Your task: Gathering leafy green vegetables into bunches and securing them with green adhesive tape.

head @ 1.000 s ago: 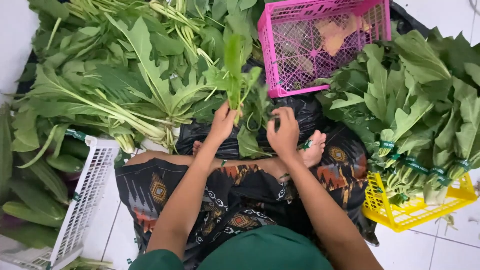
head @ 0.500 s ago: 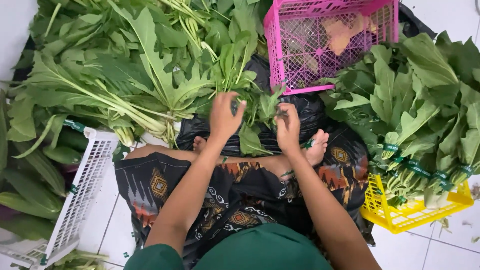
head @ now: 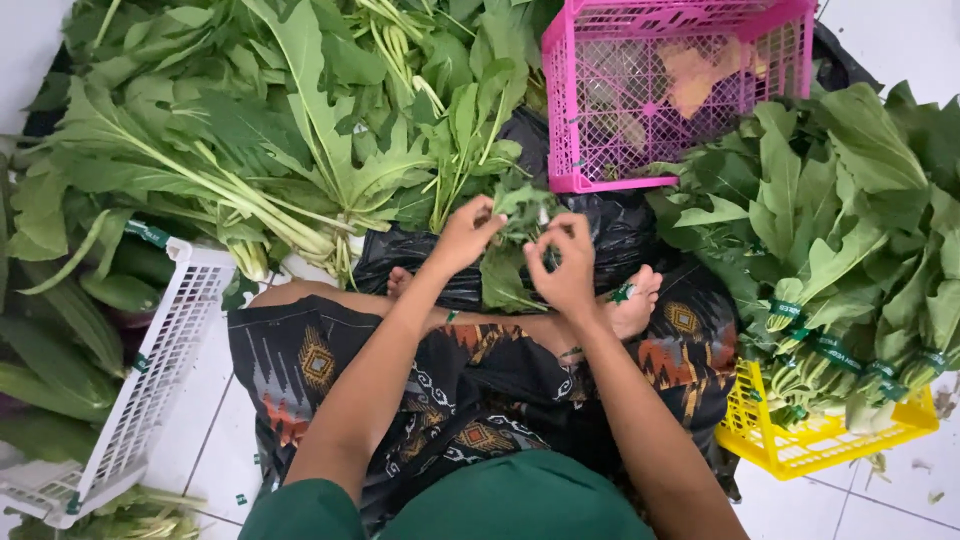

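Observation:
My left hand (head: pixel 466 236) grips the stems of a small bunch of leafy greens (head: pixel 470 140) that points away from me. Just to its right, my right hand (head: pixel 566 262) pinches a few leaves (head: pixel 523 208) of the same bunch. Both hands hover over a black plastic sheet (head: pixel 610 235) spread on the floor in front of my crossed legs in a patterned dark cloth (head: pixel 470 390).
A big heap of loose greens (head: pixel 240 130) fills the upper left. A pink crate (head: pixel 670 80) stands ahead at right. Tied bundles (head: pixel 840 280) lie on a yellow crate (head: pixel 830 440) at right. A white crate (head: pixel 150 370) with long green vegetables sits at left.
The bunch of greens in my left hand has shifted a little; my right hand has come closer to the left and now pinches leaves at the bunch's base.

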